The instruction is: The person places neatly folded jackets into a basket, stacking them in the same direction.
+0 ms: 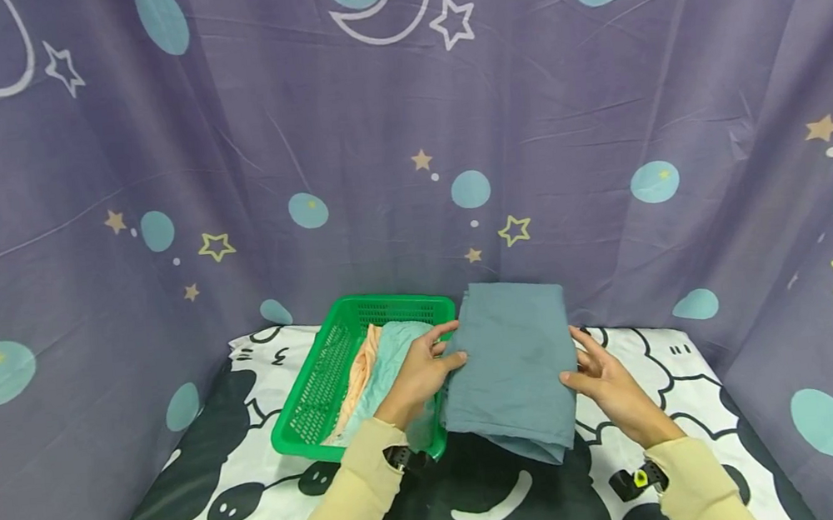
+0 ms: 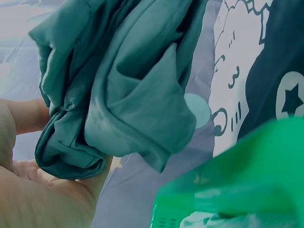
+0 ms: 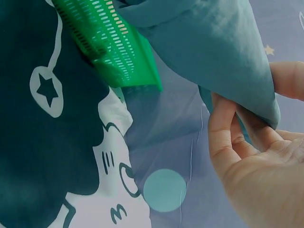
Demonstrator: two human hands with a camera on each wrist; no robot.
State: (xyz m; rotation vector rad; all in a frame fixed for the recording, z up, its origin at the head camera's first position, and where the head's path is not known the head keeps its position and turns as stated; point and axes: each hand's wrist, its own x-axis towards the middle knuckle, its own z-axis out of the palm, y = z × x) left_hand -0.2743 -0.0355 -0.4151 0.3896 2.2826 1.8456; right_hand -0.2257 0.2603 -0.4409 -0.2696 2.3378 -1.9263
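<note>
A folded blue-grey cloth [image 1: 512,359] is held up between my two hands, just right of the green basket. My left hand [image 1: 420,373] grips its left edge; in the left wrist view the layered folds of the cloth [image 2: 137,95] rest between thumb and fingers of the left hand [image 2: 42,190]. At the right edge my right hand [image 1: 609,384] pinches the cloth, and the right wrist view shows thumb and fingers of the right hand [image 3: 261,156] on both sides of its lower corner [image 3: 256,95]. What kind of cloth it is cannot be told.
A green plastic basket [image 1: 308,388] stands on the bed cover [image 1: 231,445], with a peach cloth [image 1: 360,374] and a mint-green cloth [image 1: 395,354] lying in it. A purple patterned curtain [image 1: 372,113] hangs behind and on both sides.
</note>
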